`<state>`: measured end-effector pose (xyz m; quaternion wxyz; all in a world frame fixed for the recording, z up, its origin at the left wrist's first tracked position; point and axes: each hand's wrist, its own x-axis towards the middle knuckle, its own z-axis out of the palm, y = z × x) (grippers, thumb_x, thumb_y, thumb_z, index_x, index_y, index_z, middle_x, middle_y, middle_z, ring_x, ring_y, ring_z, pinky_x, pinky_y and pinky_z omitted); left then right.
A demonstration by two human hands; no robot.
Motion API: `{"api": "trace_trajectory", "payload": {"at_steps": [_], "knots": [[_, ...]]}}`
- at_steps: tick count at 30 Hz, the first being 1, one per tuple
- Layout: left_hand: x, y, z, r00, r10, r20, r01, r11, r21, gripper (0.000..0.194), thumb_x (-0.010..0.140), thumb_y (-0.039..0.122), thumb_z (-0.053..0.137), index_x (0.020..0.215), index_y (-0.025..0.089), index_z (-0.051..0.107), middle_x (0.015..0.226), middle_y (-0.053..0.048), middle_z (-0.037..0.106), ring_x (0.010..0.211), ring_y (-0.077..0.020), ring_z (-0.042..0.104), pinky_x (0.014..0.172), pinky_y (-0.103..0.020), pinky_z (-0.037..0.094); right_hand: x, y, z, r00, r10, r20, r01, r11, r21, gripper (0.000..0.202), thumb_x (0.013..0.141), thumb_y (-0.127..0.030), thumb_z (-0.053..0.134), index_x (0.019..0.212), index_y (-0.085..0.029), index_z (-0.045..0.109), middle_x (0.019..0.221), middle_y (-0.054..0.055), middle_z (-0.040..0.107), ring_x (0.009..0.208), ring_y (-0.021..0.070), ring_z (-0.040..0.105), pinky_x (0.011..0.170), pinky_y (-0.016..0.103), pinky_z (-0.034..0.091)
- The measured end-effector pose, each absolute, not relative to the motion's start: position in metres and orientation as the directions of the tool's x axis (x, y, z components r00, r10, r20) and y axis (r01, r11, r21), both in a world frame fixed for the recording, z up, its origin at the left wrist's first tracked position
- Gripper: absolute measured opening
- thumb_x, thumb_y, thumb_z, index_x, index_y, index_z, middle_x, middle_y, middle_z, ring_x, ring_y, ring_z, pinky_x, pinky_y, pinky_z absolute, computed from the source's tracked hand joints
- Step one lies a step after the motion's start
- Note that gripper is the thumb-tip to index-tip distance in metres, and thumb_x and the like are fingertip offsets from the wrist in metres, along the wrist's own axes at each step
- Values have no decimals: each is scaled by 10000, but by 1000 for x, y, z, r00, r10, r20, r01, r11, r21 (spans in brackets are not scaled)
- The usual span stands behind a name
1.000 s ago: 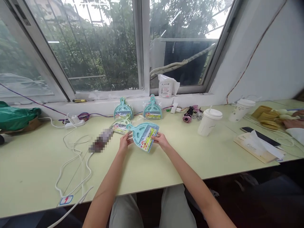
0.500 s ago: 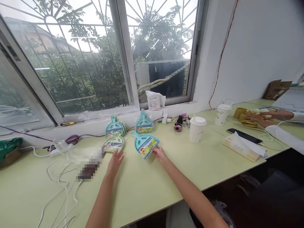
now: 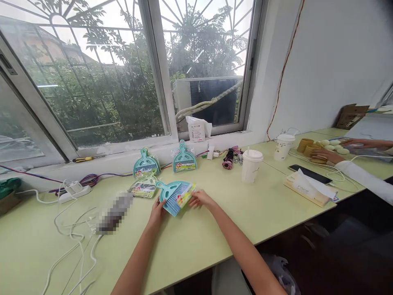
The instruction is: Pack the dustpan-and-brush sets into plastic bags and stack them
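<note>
A turquoise dustpan (image 3: 167,190) with a blue-bristled brush (image 3: 175,200) lying in it is tilted just above the table. My left hand (image 3: 157,212) is closed on the dustpan's left edge, near its handle. A colourful printed label card (image 3: 185,196) sits at the right end of the dustpan, with most of the bristles bare beside it. My right hand (image 3: 200,199) is closed on the right edge of that card; its fingertips are partly hidden. Behind my left hand lies a green wrapped dustpan set (image 3: 143,186). Two wrapped turquoise sets, one left (image 3: 145,160) and one right (image 3: 184,157), lean against the window wall.
White paper cups (image 3: 251,168), a black phone (image 3: 310,175) and a tissue box (image 3: 307,190) stand to the right. Left are a power strip (image 3: 75,193), loose white cables and a blurred dark object (image 3: 113,215). At far right, another person's hands (image 3: 325,155) handle yellow rolls.
My left hand has moved up and taken hold of the dustpan. The dustpan has come left and down, and the label card has shifted right across it, baring more bristles.
</note>
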<state>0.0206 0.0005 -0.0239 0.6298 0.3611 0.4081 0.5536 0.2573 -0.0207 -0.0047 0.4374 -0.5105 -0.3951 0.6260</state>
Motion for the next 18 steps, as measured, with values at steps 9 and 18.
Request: {"api": "trace_trajectory", "payload": {"at_steps": [9,18], "knots": [[24,-9,-13,68,993,-95,-265,109,958,571,619,319,771,1153,199,606,983,-69,670,785,-175,636,635,-250,488,285,-23,2,399,916,-50,86,-92,-992,544,927,-521,302,778,-139,660,647,61,657,484,120,603,475,217,427],[37,-20,-12,235,967,101,-59,-89,994,549,698,501,665,1136,172,646,1208,-114,628,1185,-283,522,990,-373,393,210,-46,-2,-18,858,513,891,247,-381,181,896,-330,478,869,-212,613,983,60,583,971,205,528,759,294,445]]}}
